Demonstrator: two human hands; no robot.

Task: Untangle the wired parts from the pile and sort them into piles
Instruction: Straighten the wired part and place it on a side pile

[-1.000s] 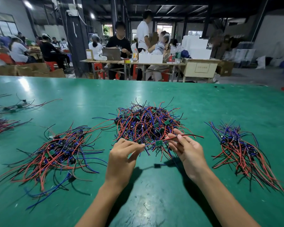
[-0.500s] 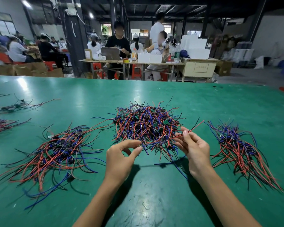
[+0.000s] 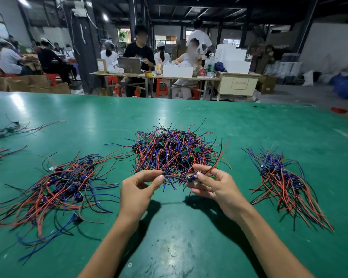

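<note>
A tangled pile (image 3: 173, 151) of red, blue and black wired parts with small green boards lies mid-table. My left hand (image 3: 138, 189) pinches the wire ends of one wired part (image 3: 176, 178) at the pile's near edge. My right hand (image 3: 217, 185) pinches the same part at its small dark component, with a red and a black wire running up past my fingers. A sorted pile (image 3: 62, 185) spreads to the left, and another sorted pile (image 3: 283, 181) lies to the right.
The green table (image 3: 179, 247) stretches wide in front of me. More wire bundles (image 3: 6, 131) lie at the far left edge. Beyond the table, several people sit at benches with white boxes (image 3: 177, 70) and cardboard cartons.
My right hand has dropped back towards the left hand, and the two now hold one part stretched between them. The left hand's fingers have closed on the wire ends.
</note>
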